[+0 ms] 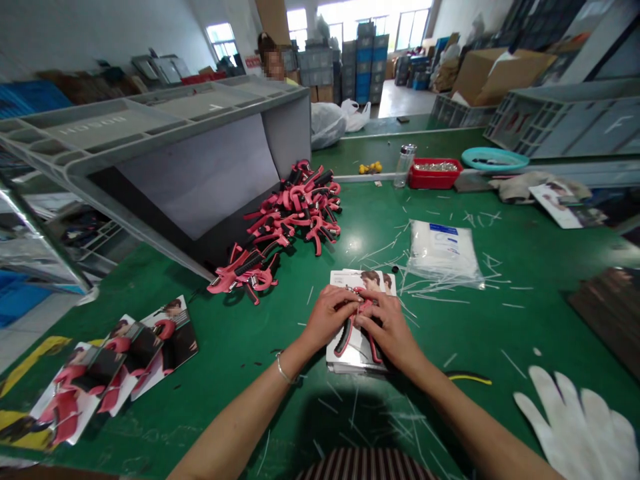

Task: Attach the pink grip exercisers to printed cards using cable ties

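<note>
A pair of red pliers with black grips (345,335) lies on a stack of printed cards (336,359) in front of me, handles pointing towards my body. My left hand (331,312) presses on the head of the pliers from the left, fingers bent and closed. My right hand (386,323) pinches the same part from the right, and the fingertips nearly meet. The fingers cover most of the pliers' head, so any small piece between them is hidden. To the left, several cards (173,353) carry similar red pliers.
A tipped grey crate (200,110) has a heap of red pliers (300,207) at its mouth. Around a bag of white ties (443,250) lie loose strips. Further back are a red tray (436,173) and a glass jar (404,165). A white glove (580,427) lies right.
</note>
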Demonstrator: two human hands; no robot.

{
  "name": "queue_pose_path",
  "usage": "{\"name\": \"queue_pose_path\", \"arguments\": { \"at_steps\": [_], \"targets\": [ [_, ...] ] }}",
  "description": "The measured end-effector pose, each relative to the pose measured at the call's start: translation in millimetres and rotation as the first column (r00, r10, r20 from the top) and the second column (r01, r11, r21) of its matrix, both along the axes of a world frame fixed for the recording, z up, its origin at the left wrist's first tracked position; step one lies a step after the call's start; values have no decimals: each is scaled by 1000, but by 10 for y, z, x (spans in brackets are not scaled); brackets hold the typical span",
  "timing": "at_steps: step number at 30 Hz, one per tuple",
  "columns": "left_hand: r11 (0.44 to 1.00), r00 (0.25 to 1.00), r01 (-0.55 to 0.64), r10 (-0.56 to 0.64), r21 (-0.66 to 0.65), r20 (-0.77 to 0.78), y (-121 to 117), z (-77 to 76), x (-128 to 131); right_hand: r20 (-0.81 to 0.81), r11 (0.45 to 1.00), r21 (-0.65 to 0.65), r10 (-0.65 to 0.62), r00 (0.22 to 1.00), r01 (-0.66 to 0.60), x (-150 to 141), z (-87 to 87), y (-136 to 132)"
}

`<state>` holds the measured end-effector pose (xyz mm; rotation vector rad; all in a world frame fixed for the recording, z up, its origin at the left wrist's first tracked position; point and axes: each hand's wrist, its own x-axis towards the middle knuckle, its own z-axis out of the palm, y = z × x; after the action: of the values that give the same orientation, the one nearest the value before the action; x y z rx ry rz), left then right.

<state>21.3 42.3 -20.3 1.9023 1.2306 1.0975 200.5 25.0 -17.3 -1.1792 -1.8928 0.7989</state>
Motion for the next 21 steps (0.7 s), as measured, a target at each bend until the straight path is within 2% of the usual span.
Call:
{"name": "queue_pose_path", "arguments": {
  "at_steps": [8, 21],
  "targets": [
    [999, 999, 16, -17, -31, -28, -16, 30, -15, 7, 999, -53, 10, 1000, -9, 23, 47, 43],
    [1000, 999, 14, -15, -16, -30, -14, 25, -14, -2, 999, -37, 31, 1000, -31, 14, 45, 21]
  ]
}}
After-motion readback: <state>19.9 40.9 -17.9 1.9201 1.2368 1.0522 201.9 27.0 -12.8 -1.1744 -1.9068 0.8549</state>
